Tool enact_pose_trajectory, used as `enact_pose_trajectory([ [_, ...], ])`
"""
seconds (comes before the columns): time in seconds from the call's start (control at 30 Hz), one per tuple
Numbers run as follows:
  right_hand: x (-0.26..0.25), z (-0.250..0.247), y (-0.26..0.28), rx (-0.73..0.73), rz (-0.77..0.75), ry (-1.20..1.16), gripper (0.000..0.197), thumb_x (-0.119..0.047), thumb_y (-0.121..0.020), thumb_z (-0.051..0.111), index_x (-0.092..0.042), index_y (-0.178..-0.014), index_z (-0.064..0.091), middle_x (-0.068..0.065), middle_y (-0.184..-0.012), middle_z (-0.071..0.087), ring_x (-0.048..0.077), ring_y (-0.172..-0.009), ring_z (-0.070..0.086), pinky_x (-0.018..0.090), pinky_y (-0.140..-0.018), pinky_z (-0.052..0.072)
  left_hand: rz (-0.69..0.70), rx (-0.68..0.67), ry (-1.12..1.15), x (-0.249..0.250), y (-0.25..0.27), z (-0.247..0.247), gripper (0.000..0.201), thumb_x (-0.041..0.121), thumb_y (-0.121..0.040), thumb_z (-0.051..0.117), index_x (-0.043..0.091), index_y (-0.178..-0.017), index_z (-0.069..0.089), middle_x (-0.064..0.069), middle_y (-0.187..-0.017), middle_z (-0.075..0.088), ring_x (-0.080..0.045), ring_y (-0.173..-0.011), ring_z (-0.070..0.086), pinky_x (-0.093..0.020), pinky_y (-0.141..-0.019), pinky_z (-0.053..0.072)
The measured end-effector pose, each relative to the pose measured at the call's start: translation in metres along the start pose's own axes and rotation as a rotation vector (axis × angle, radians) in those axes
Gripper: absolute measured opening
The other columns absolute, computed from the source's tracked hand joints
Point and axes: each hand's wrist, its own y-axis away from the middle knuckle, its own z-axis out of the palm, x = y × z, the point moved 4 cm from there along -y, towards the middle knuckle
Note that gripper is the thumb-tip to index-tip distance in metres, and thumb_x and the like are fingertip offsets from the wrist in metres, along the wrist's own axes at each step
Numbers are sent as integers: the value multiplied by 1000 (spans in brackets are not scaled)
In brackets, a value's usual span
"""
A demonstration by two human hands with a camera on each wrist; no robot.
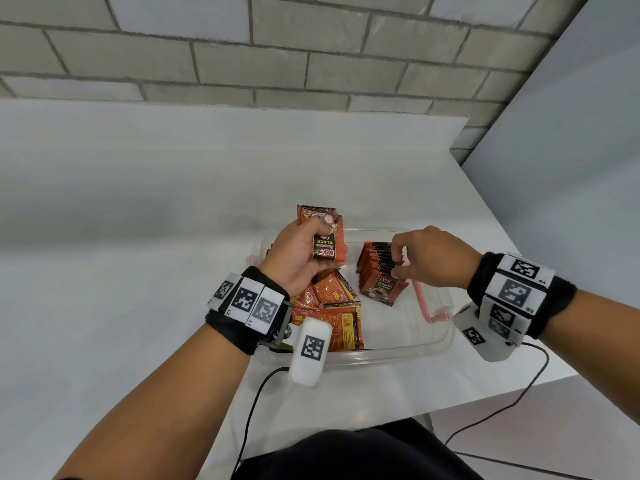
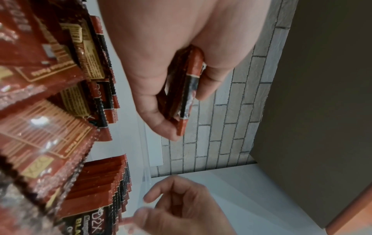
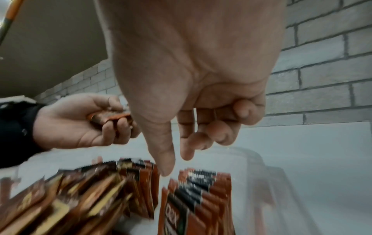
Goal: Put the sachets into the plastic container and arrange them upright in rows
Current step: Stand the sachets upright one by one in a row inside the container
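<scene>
A clear plastic container (image 1: 398, 351) stands on the white table. My left hand (image 1: 311, 237) grips a small stack of orange-and-black sachets (image 1: 329, 247) above the container's far left corner; the left wrist view shows this stack (image 2: 191, 79) edge-on between thumb and fingers. An upright row of sachets (image 1: 375, 268) leans in the container's right half. My right hand (image 1: 398, 258) hovers at the row's top, fingers loosely curled, nothing pinched; in the right wrist view the thumb and index of this hand (image 3: 177, 163) point down just above the row (image 3: 201, 190). Loose sachets (image 1: 332, 306) lie in the left half.
The container's orange latch (image 1: 420, 299) hangs on its right side. The table's right edge (image 1: 519, 244) runs close to the container. A grey brick wall (image 1: 277, 64) backs the table. Black cables (image 1: 502, 410) trail from both wrists over the near edge.
</scene>
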Motion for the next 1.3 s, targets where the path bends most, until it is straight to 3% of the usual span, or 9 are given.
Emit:
enact_pose_trajectory([
  [0.17,-13,-30,12,237,-82,-519,21,-37,-87,64,-28,-106,59,-7,-84,62,9,-64,57,16,-60,43,-4,-185,-162,-4,3,14,16,0,-90,55,13,-97,61,-5,-85,73,-20,-81,70,-36,-75,58],
  [0.33,-30,-28,15,209,-113,-749,17,-26,-84,69,-26,-100,63,0,-87,66,25,-78,65,37,-73,52,24,-238,-250,-5,4,23,17,5,-87,61,13,-102,65,-4,-90,73,-18,-88,70,-35,-76,58],
  [0.4,-29,-29,15,261,-100,-850,11,-18,-82,72,-21,-87,63,1,-77,65,22,-67,62,39,-68,51,24,-224,-251,-5,5,22,17,20,-85,63,16,-102,65,-4,-92,72,-19,-90,68,-39,-81,57],
  [0.57,-24,-34,23,531,-153,-842,19,-14,-81,74,-20,-74,57,-4,-79,64,11,-68,55,19,-63,42,-59,-40,-59,-3,1,12,58,57,-71,57,13,-108,58,-11,-90,59,-23,-81,60,-50,-84,53],
  [0.73,-41,-13,29,424,-377,-542,20,-11,-73,80,-21,-81,65,-14,-90,48,-1,-87,48,12,-78,37,-5,-97,-11,0,3,16,40,11,-88,56,-4,-125,52,-20,-108,65,-28,-92,66,-43,-82,57],
  [0.87,-34,-16,29,450,-251,-636,27,-23,-77,78,-28,-97,61,-7,-96,51,5,-90,49,10,-75,37,76,-80,-5,3,0,17,23,-6,-90,50,1,-110,58,-14,-101,70,-26,-91,68,-37,-76,59],
  [1.0,-30,-17,24,324,-32,-867,36,-28,-85,69,-24,-117,52,-5,-97,63,14,-83,62,23,-71,49,88,-111,-20,2,0,19,24,-8,-89,51,6,-106,60,-8,-94,72,-22,-88,70,-36,-74,59],
  [1.13,-27,-22,20,377,-18,-969,17,-11,-84,69,-19,-93,58,0,-78,65,14,-67,60,33,-65,50,102,-84,-125,-1,1,21,26,4,-88,60,5,-114,58,-3,-97,70,-20,-91,67,-36,-81,57],
  [1.3,-43,-22,22,533,-77,-777,18,-8,-80,71,-20,-79,57,-4,-69,58,-1,-57,50,10,-57,42,83,-122,-108,-4,3,27,39,26,-76,68,9,-109,60,-2,-89,66,-20,-89,62,-40,-87,54],
])
